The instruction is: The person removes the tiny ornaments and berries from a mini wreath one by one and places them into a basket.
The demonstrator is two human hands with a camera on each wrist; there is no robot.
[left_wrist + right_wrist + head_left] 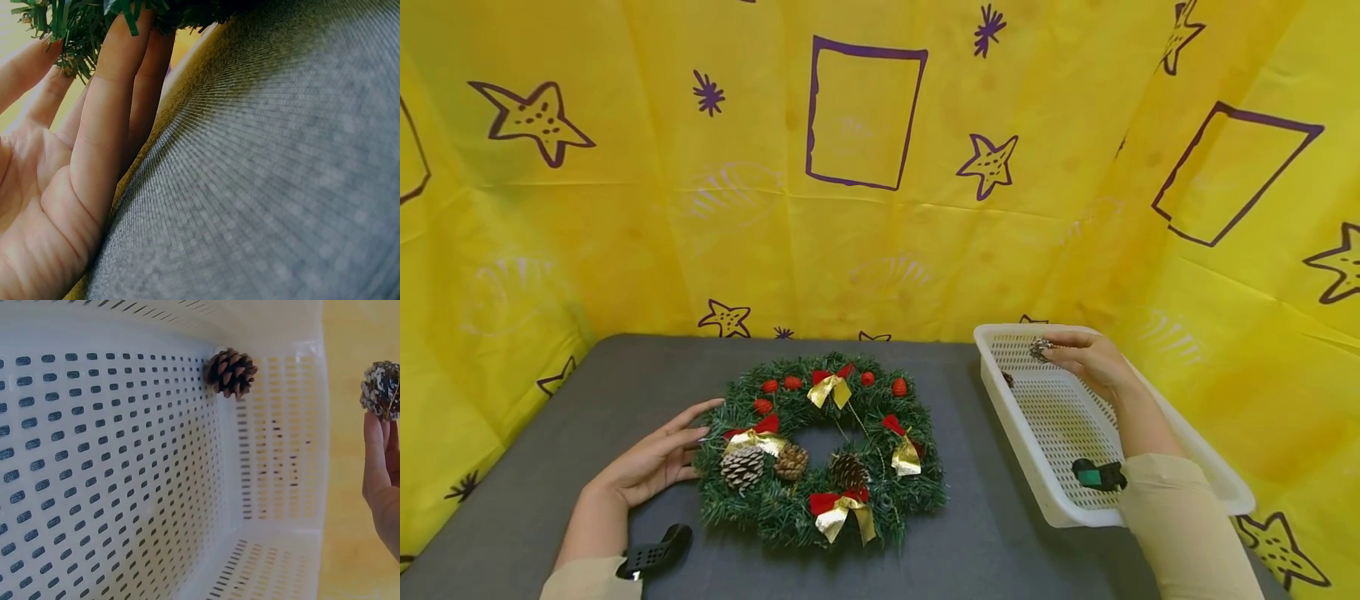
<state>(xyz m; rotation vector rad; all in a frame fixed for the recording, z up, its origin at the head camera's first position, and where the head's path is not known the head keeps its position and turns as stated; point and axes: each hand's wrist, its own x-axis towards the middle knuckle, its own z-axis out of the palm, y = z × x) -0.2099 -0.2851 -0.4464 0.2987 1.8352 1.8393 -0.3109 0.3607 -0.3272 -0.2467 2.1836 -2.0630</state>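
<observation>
A green wreath (913,492) lies on the dark table, dressed with red and gold bows, red berries and several pine cones. My left hand (651,462) rests at its left edge, fingers fairly straight and fingertips against the needles; in the left wrist view the fingers (103,125) reach under the greenery (75,37). Over the far end of the white basket (1022,467), my right hand (1093,362) pinches a white-frosted pine cone (381,389) between thumb and fingers. A brown pine cone (231,373) sits in a corner of the basket.
The perforated basket stands at the table's right side. A black wrist-camera strap with a green patch (1097,475) shows at my right wrist, and a black one (658,552) at my left. Yellow patterned cloth (880,250) hangs behind the table (662,367) and along both sides.
</observation>
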